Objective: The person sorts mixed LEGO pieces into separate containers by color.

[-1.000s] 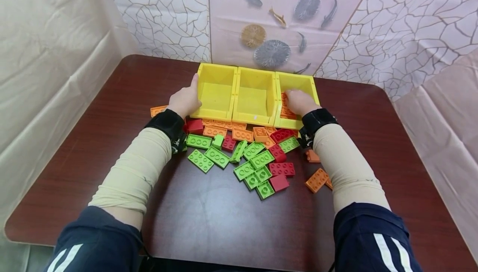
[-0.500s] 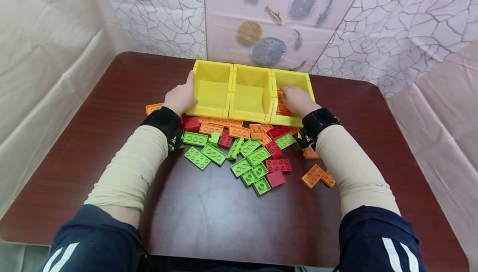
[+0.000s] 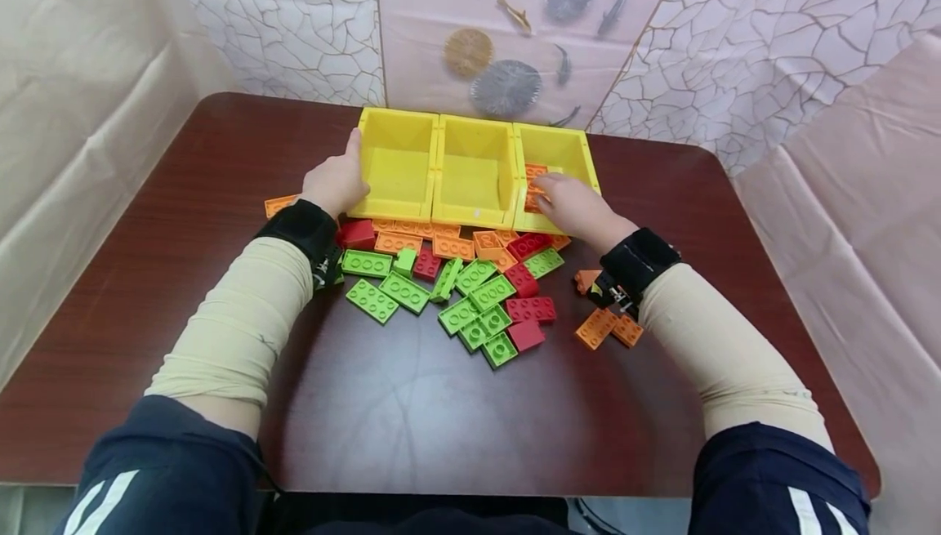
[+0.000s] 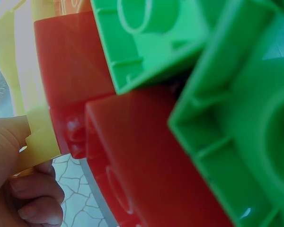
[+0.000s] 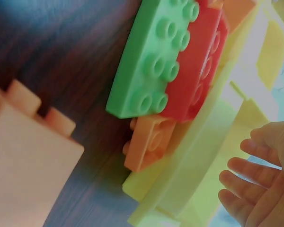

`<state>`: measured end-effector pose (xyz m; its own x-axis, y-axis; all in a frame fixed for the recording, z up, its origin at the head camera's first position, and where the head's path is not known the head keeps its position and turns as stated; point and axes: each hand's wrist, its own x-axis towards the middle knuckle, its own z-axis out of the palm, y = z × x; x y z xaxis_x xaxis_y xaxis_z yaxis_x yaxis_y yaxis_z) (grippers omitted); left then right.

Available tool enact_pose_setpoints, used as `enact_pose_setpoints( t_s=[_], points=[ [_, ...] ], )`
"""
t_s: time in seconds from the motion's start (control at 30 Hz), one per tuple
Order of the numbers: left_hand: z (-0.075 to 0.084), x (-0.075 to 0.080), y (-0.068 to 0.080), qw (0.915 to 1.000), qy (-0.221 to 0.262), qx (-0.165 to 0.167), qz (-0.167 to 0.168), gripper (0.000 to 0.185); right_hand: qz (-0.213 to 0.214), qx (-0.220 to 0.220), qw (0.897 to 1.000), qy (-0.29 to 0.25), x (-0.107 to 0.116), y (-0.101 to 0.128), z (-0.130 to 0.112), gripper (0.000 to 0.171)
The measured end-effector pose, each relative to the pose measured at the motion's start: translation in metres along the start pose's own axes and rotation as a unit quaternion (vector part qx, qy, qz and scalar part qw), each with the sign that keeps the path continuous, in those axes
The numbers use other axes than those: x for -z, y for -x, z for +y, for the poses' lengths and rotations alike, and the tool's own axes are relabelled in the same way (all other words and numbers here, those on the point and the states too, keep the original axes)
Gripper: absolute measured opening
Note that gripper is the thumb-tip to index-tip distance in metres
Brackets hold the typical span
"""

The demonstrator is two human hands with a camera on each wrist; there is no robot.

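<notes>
**A:** Why was the left hand point(image 3: 334, 184) up against the left yellow bin point(image 3: 393, 166)?

**B:** It looked like bracing. The palm lay on the bin's left wall, with one finger raised along the rim and the others curled by the near corner, as the left wrist view showed. Probably that kept the row of three bins from sliding on the counter point(image 3: 412, 404).

**A:** And the right hand point(image 3: 577, 207)?

**B:** It hovered over the near edge of the right yellow bin point(image 3: 569, 151), fingers point(image 5: 248, 172) spread and relaxed, holding nothing. Their tips were just above the orange bricks point(image 3: 534, 184) lying inside that bin, at its left side.

**A:** So only orange went in there?

**B:** As far as could be seen. The middle bin point(image 3: 474, 171) showed nothing inside.

**A:** Where was everything else?

**B:** Loose on the counter just near of the bins: green bricks point(image 3: 470, 298) in the centre, red bricks point(image 3: 531, 309) among them, and more orange pieces point(image 3: 606, 327) to the right by the wrist.
</notes>
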<state>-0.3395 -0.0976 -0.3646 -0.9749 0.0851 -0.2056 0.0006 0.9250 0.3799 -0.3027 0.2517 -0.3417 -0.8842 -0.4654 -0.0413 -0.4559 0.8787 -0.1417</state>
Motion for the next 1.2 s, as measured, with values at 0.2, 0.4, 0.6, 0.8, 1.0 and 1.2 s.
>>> enact_pose_setpoints(
  t_s=[0.2,0.4,0.6,0.8,1.0,1.2],
  points=[
    [0.001,0.002,0.001,1.0,0.001,-0.001,-0.007,0.091,0.001,-0.002,1.0,-0.016,0.003,0.021,-0.011,0.038],
    [0.003,0.005,0.001,0.9999,0.01,0.002,-0.013,0.091,-0.019,-0.036,0.998,-0.039,-0.003,0.056,-0.004,0.04],
    [0.003,0.004,0.0,0.9999,0.011,0.001,-0.009,0.09,-0.06,-0.051,0.993,-0.085,-0.011,0.09,0.015,0.043],
    [0.0,0.002,-0.001,0.9999,0.009,0.003,-0.007,0.09,-0.089,-0.049,0.99,-0.094,-0.02,0.108,0.026,0.045],
    [-0.001,0.001,0.0,0.9999,0.012,0.002,-0.009,0.09,-0.093,-0.031,0.993,-0.073,-0.028,0.11,0.027,0.045],
    [0.002,0.001,0.0,0.9999,0.007,-0.005,-0.007,0.089,-0.095,-0.027,0.994,-0.051,-0.032,0.109,0.027,0.045]
  ],
)
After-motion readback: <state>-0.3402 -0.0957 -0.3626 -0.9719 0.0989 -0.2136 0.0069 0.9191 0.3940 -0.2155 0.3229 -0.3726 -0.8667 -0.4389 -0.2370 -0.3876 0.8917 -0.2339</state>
